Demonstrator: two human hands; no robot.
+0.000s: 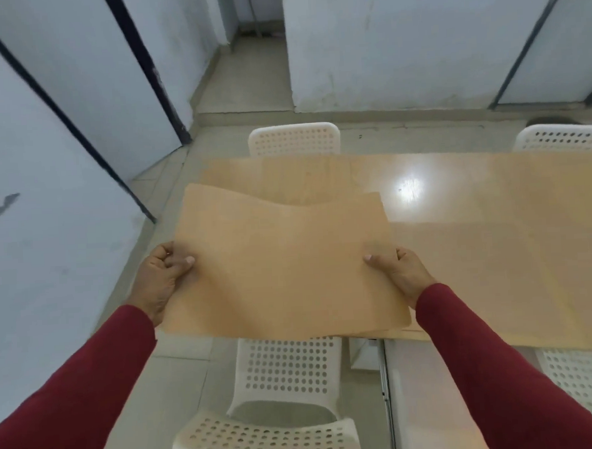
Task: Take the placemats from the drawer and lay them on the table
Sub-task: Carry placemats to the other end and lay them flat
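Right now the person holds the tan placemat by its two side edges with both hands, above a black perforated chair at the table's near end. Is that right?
Not quite: the chair below the placemat is white, not black, as the head view shows. The rest holds: the left hand and the right hand each grip a side edge, at the near end of the table.

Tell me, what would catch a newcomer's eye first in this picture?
Most striking is the tan placemat held up in mid-frame, its far edge wavy, gripped at its sides by the left hand and the right hand, both in dark red sleeves. Behind and to the right lies the table, nearly the same tan, with a bright glare spot. A white perforated chair stands just below the placemat.
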